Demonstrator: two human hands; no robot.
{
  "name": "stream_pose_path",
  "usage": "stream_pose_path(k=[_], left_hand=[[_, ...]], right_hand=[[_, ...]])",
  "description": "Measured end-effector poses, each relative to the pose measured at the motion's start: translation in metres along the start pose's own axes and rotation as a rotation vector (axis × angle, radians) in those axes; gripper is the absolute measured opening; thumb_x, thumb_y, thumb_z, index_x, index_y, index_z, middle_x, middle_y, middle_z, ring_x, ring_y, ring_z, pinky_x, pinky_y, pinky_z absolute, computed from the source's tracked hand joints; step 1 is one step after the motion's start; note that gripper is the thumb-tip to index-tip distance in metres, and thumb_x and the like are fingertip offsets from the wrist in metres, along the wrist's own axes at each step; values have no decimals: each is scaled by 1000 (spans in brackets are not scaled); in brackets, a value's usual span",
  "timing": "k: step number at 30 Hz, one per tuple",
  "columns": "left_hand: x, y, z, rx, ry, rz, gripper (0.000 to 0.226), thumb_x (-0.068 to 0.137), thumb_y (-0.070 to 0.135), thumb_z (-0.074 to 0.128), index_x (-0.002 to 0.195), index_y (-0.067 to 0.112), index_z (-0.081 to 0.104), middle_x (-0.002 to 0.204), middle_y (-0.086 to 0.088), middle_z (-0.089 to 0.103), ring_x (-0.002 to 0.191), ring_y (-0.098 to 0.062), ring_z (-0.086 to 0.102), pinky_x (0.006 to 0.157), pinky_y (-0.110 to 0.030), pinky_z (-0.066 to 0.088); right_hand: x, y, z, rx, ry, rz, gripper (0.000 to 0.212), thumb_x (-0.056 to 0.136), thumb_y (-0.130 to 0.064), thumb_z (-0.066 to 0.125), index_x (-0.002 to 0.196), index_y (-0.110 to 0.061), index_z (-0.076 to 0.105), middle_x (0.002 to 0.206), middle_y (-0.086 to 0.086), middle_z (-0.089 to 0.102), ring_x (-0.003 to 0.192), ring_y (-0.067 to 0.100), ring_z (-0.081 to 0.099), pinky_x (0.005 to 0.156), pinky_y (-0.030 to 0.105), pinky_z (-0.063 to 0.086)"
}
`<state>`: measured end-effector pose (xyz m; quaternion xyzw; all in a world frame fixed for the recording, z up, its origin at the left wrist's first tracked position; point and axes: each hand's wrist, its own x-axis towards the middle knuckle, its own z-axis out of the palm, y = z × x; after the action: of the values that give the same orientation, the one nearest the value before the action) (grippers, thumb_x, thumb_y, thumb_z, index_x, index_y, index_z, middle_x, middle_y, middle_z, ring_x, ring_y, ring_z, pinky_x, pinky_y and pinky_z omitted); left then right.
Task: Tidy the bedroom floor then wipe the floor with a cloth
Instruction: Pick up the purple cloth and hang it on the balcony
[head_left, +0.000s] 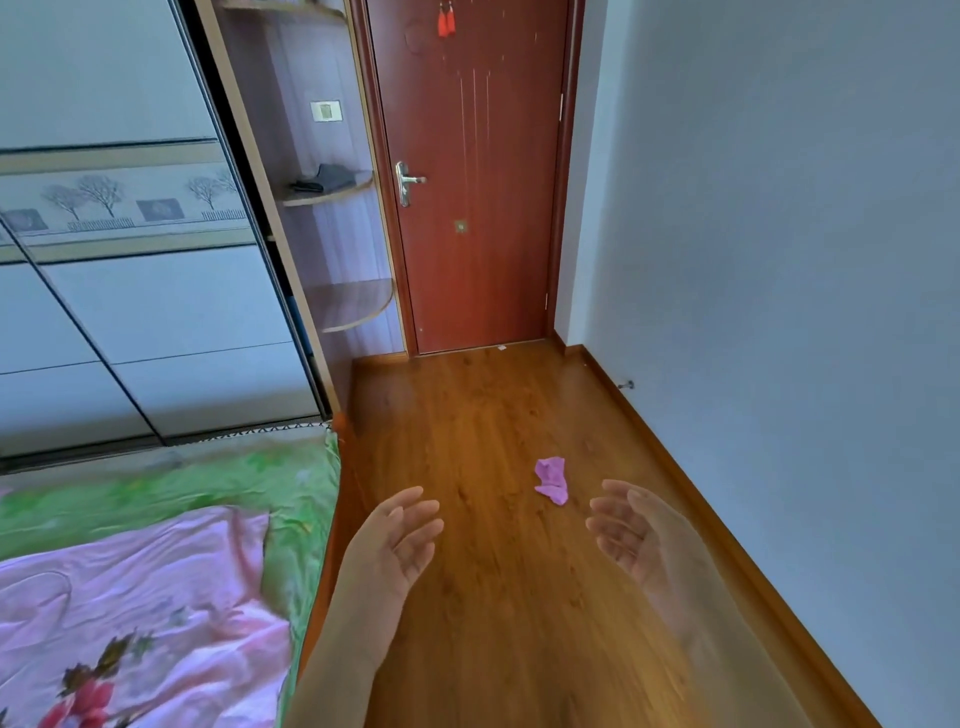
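Both hands, left hand (400, 535) and right hand (631, 535), hang spread and empty; the pink cloth (552, 479) lies lower centre, between and beyond them, nearer the right.

Warm browns, pale blues, one spot of pink.
Pink cloth (552, 479) on orange-brown wood-grain floor (498, 415); red-brown door (478, 260); green sheet (291, 483); pink floral quilt (130, 597); pale blue wall (779, 260).

Single head-worn view, high, angled down the floor (498, 597) toward the door (467, 208).
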<state>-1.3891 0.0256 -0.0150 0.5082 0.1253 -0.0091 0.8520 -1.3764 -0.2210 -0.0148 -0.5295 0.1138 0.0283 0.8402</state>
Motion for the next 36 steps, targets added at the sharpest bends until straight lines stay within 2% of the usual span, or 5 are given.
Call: stream_pose_path(k=[8, 14, 23, 28, 36], left_hand=[[138, 9, 22, 91, 63, -107, 22, 93, 20, 49, 106, 9, 63, 99, -14, 69, 94, -28, 63, 82, -34, 49], [262, 26, 61, 117, 67, -214, 19, 96, 16, 47, 103, 8, 62, 99, -16, 67, 94, -30, 61, 79, -35, 48], [393, 29, 102, 124, 24, -296, 21, 98, 13, 43, 98, 6, 63, 94, -16, 67, 90, -30, 60, 79, -36, 45], [483, 34, 117, 139, -20, -333, 19, 97, 11, 44, 98, 6, 62, 95, -15, 66, 89, -29, 60, 76, -34, 46], [651, 64, 131, 198, -125, -408, 20, 98, 12, 43, 102, 6, 62, 100, -16, 65, 93, -30, 60, 78, -36, 46]], right_hand=[[142, -3, 40, 32, 15, 24, 23, 94, -18, 50, 103, -5, 66, 88, 13, 71, 73, 21, 69, 59, 24, 56], [255, -35, 48, 85, 111, 21, 21, 95, -17, 49, 102, -6, 65, 87, 14, 71, 82, 28, 67, 59, 25, 57], [372, -59, 52, 95, 263, 39, 19, 95, -13, 48, 91, -6, 65, 74, 12, 71, 73, 28, 65, 54, 25, 55], [447, -57, 62, 98, 372, 45, 20, 95, -13, 48, 91, -5, 65, 72, 12, 71, 76, 30, 63, 66, 32, 50], [568, -64, 107, 203, 488, 6, 20, 96, -8, 46, 90, -2, 65, 65, 11, 69, 73, 30, 62, 69, 35, 48]])
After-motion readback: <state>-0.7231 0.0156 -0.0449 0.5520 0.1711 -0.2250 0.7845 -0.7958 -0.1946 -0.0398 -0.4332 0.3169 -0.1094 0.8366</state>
